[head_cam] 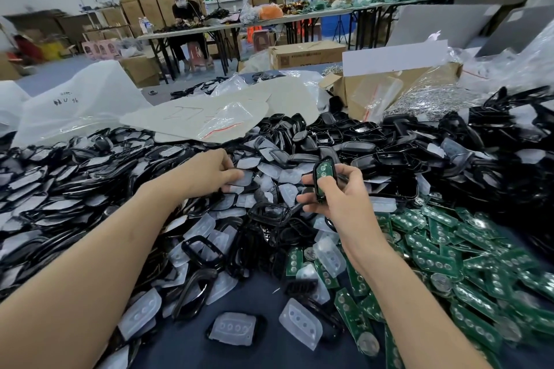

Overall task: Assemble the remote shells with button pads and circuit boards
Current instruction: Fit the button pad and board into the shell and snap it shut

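Observation:
My right hand (335, 192) grips a black remote shell (322, 180) held upright, with a green circuit board seated inside it. My left hand (209, 174) reaches into the heap at centre, and its fingers pinch a translucent button pad (244, 178) there. Black shells (90, 177) and clear button pads (141, 313) cover the table to the left and centre. Green circuit boards (443, 260) with round coin cells lie piled at the right.
More black shells (494, 135) rise in a high pile at the far right. Plastic bags (81, 105) and an open cardboard box (398, 84) stand behind the heaps. Bare blue table (254, 302) shows near the front. People work at far tables.

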Tool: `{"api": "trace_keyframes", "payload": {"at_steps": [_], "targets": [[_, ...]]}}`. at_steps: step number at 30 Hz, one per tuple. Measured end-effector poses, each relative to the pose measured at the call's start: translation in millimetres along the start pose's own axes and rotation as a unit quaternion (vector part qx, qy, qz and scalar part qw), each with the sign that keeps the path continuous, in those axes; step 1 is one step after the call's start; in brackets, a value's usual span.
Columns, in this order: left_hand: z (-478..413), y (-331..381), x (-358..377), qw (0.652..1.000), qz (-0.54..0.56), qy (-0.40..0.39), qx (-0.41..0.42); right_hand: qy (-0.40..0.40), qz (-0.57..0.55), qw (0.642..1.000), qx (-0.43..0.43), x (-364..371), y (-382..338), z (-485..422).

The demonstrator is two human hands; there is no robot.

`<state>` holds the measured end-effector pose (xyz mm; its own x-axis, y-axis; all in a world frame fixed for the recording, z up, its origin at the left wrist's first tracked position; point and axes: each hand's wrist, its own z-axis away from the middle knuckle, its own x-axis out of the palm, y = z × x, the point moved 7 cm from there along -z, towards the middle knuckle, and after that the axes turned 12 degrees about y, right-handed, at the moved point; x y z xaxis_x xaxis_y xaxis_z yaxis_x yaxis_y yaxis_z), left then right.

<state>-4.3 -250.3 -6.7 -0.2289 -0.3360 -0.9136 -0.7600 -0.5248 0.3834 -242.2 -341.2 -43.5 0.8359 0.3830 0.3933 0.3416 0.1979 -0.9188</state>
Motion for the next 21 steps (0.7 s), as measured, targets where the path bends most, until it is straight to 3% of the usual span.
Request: {"api": "trace_keyframes", "payload": {"at_steps": [3,6,10,14,18,21], "targets": [[22.7,10.9,-7.6,0.990,0.133,0.041,-0.019,-0.032,0.002,0.999,-0.001,5.6,2.2,1.8],[57.2,28.1,-1.9,0.950,0.299,0.078,-0.036,-0.063,0.009,0.998,0.017,11.3,5.6,5.4],[100.2,46.5,24.3,0.889,0.440,0.111,-0.055,-0.069,0.024,0.995,0.062,15.3,14.0,12.4],[111.0,55.2,38.5,0.868,0.480,0.109,-0.069,-0.090,0.056,0.992,0.062,19.5,16.4,18.1],[112.6,63.3,41.2,0.862,0.496,0.094,-0.047,-0.139,0.132,0.981,-0.010,26.1,11.6,24.6],[115.4,66.5,42.8,0.857,0.504,0.097,-0.041,-0.145,0.126,0.981,-0.032,27.8,9.1,27.7]]}}
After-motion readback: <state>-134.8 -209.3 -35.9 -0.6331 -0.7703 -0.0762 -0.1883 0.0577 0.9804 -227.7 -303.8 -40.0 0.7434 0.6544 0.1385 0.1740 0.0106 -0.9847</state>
